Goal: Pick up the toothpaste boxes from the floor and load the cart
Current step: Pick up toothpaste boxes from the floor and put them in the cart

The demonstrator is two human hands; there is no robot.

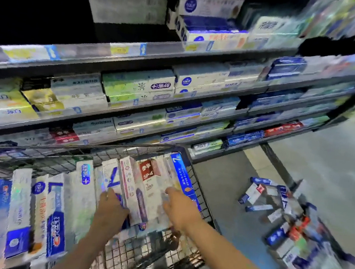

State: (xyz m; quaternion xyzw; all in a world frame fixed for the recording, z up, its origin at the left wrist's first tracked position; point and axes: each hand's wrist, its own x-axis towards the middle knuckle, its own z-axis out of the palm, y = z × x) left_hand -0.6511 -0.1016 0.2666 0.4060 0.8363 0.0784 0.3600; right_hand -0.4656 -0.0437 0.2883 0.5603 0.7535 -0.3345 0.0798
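Both arms reach into the wire cart [199,188], where the left hand [110,210] curls around the near end of a bundle of toothpaste boxes [143,188] leaning against the cart's far right corner, and the right hand [179,208] lies on them with fingers stretched out flat. More boxes [28,212] lie side by side along the cart's left side. A loose heap of boxes [290,226] sits on the floor [334,176] to the right of the cart, below the stocked shelves [132,97].

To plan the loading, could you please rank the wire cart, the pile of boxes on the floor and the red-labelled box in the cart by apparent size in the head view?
1. wire cart
2. pile of boxes on the floor
3. red-labelled box
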